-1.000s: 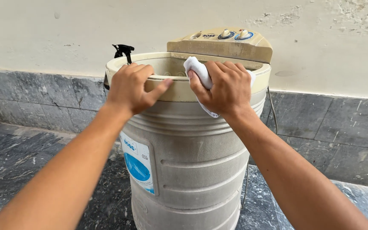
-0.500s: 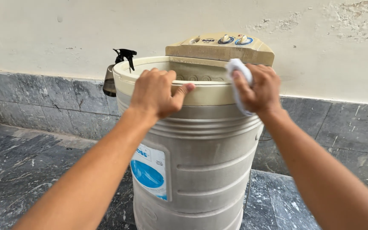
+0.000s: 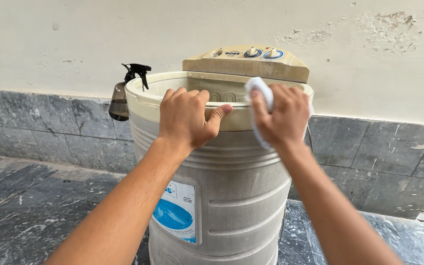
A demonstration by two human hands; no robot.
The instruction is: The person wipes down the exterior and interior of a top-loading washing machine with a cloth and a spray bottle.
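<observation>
A round grey washing machine (image 3: pixel 231 196) with a cream top rim (image 3: pixel 143 103) stands in front of me, its lid off. My left hand (image 3: pixel 187 118) grips the near rim, fingers hooked over the edge and thumb along the front. My right hand (image 3: pixel 283 115) presses a bunched white cloth (image 3: pixel 261 89) against the rim just to the right of the left hand. A beige control panel (image 3: pixel 246 63) with two dials sits at the back of the tub. The inside of the tub is mostly hidden.
A dark spray bottle (image 3: pixel 121 95) with a black trigger hangs on the machine's left rim. A cream wall with a grey stone skirting (image 3: pixel 384 152) runs behind. The floor (image 3: pixel 35 201) is dark grey stone. A thin hose runs down the machine's right side.
My right hand with the cloth slid right along the rim, then back left towards my left hand. The left hand shifted its grip rightwards along the rim; the view moved slightly.
</observation>
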